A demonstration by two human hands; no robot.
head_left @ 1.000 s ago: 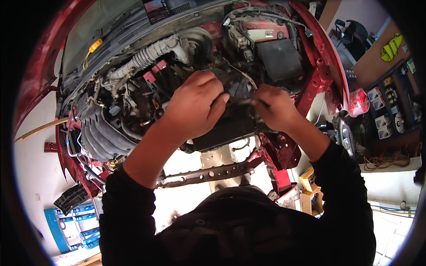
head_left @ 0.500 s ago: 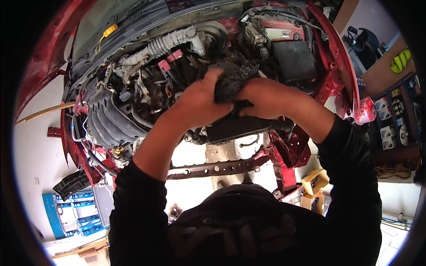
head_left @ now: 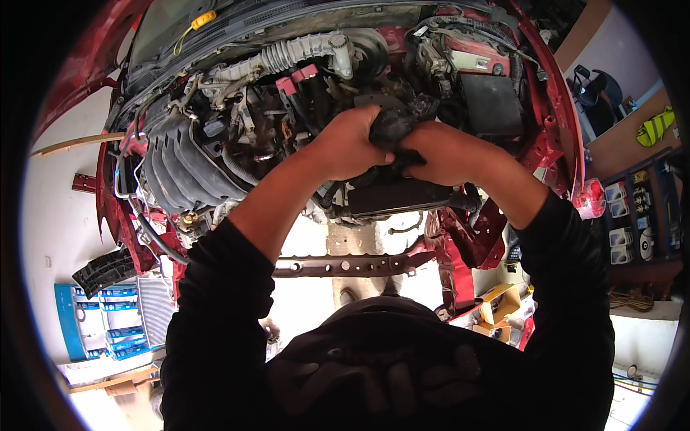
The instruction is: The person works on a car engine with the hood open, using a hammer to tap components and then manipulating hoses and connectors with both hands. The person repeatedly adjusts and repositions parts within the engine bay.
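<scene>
White wall (head_left: pixel 57 215) at left and dark shelves (head_left: pixel 632 274) at right flank a red car (head_left: pixel 550 129), its engine bay (head_left: pixel 248 118) exposed. Over the bay, the left hand (head_left: pixel 353 146) and right hand (head_left: pixel 442 152) both curl around a black part (head_left: pixel 392 128) between them, left of a square black box (head_left: pixel 492 106).

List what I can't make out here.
All in the head view:
Dark part: full shape, partly covered by left hand and right hand.
Each grip: most fingers hidden behind the hands.
Red panel, upper left: cut off by the picture's rim.
White packages, far right: markings too small.
</scene>
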